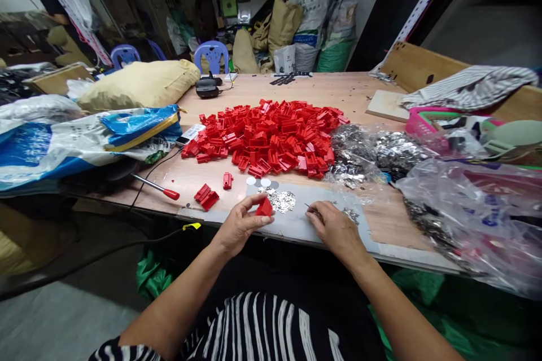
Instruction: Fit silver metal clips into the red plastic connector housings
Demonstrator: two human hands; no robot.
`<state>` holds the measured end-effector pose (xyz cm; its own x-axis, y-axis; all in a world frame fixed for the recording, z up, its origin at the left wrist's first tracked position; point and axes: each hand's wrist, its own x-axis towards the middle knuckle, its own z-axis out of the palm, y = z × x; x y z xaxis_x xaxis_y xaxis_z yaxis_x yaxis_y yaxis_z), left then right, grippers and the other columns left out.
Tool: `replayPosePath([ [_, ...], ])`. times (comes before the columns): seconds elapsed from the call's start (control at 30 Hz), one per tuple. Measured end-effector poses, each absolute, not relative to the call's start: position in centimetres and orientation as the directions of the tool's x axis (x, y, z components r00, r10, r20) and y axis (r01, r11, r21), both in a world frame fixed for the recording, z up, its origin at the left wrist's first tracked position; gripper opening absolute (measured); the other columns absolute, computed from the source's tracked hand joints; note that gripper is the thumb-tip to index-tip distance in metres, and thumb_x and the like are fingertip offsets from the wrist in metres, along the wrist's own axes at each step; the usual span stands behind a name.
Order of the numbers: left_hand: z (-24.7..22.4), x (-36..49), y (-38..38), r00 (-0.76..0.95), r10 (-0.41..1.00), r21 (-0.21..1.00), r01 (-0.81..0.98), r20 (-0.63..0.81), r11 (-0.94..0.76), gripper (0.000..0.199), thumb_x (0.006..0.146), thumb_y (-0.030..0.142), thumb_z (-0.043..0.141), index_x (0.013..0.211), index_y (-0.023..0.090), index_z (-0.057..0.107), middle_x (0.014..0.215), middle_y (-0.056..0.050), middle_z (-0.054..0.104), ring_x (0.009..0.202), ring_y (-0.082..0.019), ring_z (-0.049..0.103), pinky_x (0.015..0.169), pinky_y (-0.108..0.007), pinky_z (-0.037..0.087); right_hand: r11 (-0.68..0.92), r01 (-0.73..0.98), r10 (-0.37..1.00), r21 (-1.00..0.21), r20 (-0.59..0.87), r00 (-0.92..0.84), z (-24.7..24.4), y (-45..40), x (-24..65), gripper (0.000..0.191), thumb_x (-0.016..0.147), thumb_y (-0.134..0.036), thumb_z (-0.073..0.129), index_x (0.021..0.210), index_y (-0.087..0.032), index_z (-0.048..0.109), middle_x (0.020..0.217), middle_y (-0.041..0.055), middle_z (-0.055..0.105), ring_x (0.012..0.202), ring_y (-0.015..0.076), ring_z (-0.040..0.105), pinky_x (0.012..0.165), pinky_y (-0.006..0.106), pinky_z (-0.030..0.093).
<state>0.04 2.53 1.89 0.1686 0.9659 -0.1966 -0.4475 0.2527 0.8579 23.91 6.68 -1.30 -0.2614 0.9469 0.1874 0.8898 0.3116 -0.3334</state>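
Observation:
My left hand [242, 223] is closed around a red plastic housing [265, 207], held just above the front of the grey mat [292, 228]. To its right, my right hand [336, 225] pinches a small thin metal piece [307, 205] between thumb and forefinger; its exact shape is too small to tell. Between the hands lies a spread of small shiny metal pieces [283, 201]. More small metal pieces [350, 214] lie partly hidden beyond my right hand. Left of my left hand are a few red housings [206, 197] on the table.
A large heap of red housings [275, 135] covers the table's middle. Clear bags of metal parts [359, 152] stand right of it, near a pink basket [423, 121]. A red-tipped lever [169, 194] juts out at left. Sacks [141, 84] fill the left side.

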Motion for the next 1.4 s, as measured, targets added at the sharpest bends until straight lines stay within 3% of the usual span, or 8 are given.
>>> replayPosePath([
  [0.2,1.8,1.1,1.4,0.300,0.911,0.701,-0.584,-0.281,0.409,0.041,0.070,0.014,0.069,0.111,0.014,0.067,0.109,-0.010,0.067,0.098,-0.023,0.067,0.092,-0.034,0.047,0.236,0.702,0.971,-0.672,0.147,-0.186,-0.6,6.1,24.1,0.017,0.087,-0.038,0.050,0.086,-0.022,0.055,0.078,0.0018,0.066,0.070,0.0180,0.061,0.064,0.029,0.043],
  [0.33,1.1,1.6,1.1,0.233,0.935,0.828,-0.440,-0.268,0.347,0.030,0.078,0.027,0.068,0.106,0.014,0.068,0.100,-0.009,0.067,0.091,-0.021,0.068,0.086,-0.034,0.052,0.216,0.559,0.971,-0.800,0.118,-0.207,-0.2,5.7,24.1,0.025,0.086,-0.045,0.052,0.080,-0.022,0.058,0.069,-0.0008,0.059,0.063,0.0152,0.052,0.060,0.027,0.040],
  [0.43,0.4,1.7,0.9,0.086,0.996,0.997,-0.075,-0.020,0.027,0.031,0.079,0.026,0.067,0.109,0.018,0.066,0.107,-0.008,0.065,0.098,-0.021,0.065,0.089,-0.037,0.052,0.169,0.429,0.976,-0.887,0.089,-0.199,-0.4,5.5,24.0,0.030,0.083,-0.049,0.057,0.074,-0.020,0.057,0.063,-0.0032,0.050,0.059,0.0128,0.045,0.057,0.025,0.038],
  [0.57,-0.5,1.8,0.4,0.079,0.926,0.856,0.359,0.370,-0.373,0.050,0.079,0.017,0.064,0.126,0.023,0.051,0.114,-0.007,0.064,0.107,-0.020,0.063,0.096,-0.039,0.050,0.081,0.314,0.985,-0.946,0.028,-0.170,-0.9,5.5,24.0,0.034,0.080,-0.053,0.061,0.074,-0.020,0.055,0.060,-0.0044,0.047,0.053,0.0104,0.039,0.050,0.024,0.034],
  [0.83,-1.0,2.2,0.3,0.168,0.879,0.732,0.496,0.446,-0.467,0.034,0.080,0.015,0.064,0.112,0.021,0.053,0.115,-0.011,0.066,0.107,-0.023,0.064,0.093,-0.039,0.052,0.020,0.232,0.958,-0.973,-0.048,-0.284,0.1,4.2,23.0,0.029,0.084,-0.047,0.058,0.088,-0.019,0.058,0.074,0.0007,0.061,0.055,0.0103,0.044,0.050,0.023,0.038],
  [1.0,-1.0,2.3,0.5,0.215,0.860,0.708,0.494,0.463,-0.504,0.027,0.081,0.017,0.064,0.107,0.020,0.056,0.120,-0.012,0.064,0.113,-0.024,0.061,0.096,-0.041,0.050,0.141,0.313,0.969,-0.939,0.066,-0.238,0.8,3.0,21.7,0.024,0.086,-0.043,0.057,0.085,-0.020,0.063,0.070,-0.0001,0.059,0.057,0.0124,0.049,0.054,0.025,0.042],
  [1.13,-0.6,2.6,0.5,0.235,0.843,0.677,0.510,0.484,-0.531,0.025,0.083,0.018,0.063,0.107,0.020,0.058,0.106,-0.010,0.067,0.106,-0.023,0.062,0.092,-0.039,0.051,0.282,0.448,0.955,-0.849,0.204,-0.214,0.6,2.2,20.8,0.015,0.087,-0.035,0.056,0.088,-0.021,0.063,0.077,0.0023,0.065,0.064,0.0157,0.058,0.061,0.027,0.046],
  [1.4,-0.8,3.0,0.3,0.108,0.862,0.687,0.560,0.495,-0.464,0.040,0.081,0.019,0.065,0.118,0.020,0.049,0.098,-0.007,0.067,0.089,-0.020,0.065,0.082,-0.033,0.053,0.409,0.529,0.911,-0.743,0.301,-0.282,0.5,1.7,20.6,0.010,0.091,-0.027,0.051,0.091,-0.022,0.060,0.085,0.0049,0.069,0.075,0.0191,0.065,0.069,0.029,0.050],
])
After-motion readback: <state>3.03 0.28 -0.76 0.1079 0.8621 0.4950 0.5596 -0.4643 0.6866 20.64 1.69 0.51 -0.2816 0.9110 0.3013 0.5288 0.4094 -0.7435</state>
